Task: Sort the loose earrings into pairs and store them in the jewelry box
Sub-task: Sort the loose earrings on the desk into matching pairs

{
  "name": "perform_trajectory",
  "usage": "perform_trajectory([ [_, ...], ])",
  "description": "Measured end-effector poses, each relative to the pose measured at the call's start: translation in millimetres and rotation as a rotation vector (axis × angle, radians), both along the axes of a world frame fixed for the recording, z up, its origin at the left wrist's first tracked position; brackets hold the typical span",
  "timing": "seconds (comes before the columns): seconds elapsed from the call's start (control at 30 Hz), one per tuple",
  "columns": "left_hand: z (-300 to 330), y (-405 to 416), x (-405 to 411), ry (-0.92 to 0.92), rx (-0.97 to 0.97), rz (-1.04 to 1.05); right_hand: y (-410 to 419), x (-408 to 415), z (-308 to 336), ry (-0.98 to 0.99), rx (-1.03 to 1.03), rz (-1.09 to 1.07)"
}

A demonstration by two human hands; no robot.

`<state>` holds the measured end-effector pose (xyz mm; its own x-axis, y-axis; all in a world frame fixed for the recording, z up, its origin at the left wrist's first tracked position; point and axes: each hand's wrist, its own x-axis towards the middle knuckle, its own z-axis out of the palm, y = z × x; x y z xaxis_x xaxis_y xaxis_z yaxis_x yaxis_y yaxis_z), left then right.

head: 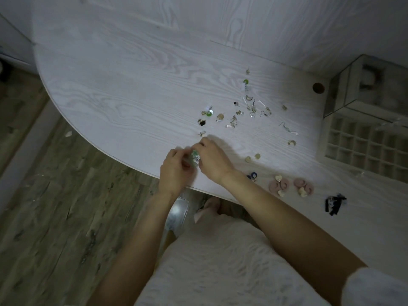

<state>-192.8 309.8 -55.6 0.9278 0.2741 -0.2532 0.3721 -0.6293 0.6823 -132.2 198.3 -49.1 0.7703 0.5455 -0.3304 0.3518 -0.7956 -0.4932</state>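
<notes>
Green earrings (195, 157) pinched between left hand (176, 171) and right hand (213, 161), each grip closed on them, over the desk (132, 89) front edge. Best compared closely, then carried together toward the jewelry box (364, 144) at the right edge.

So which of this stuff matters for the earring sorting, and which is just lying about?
For the job:
greenish earrings held by left hand and right hand
loose earrings
pink earring pair
compartment tray
glass jewelry box

Lying about:
brown disc
debris on floor
</notes>
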Motion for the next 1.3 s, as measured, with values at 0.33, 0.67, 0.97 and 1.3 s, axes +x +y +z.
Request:
perform_trajectory([
  [0.33,1,-7,-9,-0.008,-0.040,-0.032,-11,-32,2,-0.032,-0.006,-0.116],
  [0.67,5,-2,-6,0.005,-0.051,-0.094,-20,-26,13,0.031,0.071,-0.143],
  [0.97,23,30,61,-0.119,0.050,-0.119,-72,44,48,-0.113,0.051,-0.158],
  [1.3,10,-5,144,0.009,0.206,-0.297,-62,119,28,-0.270,-0.094,-0.192],
])
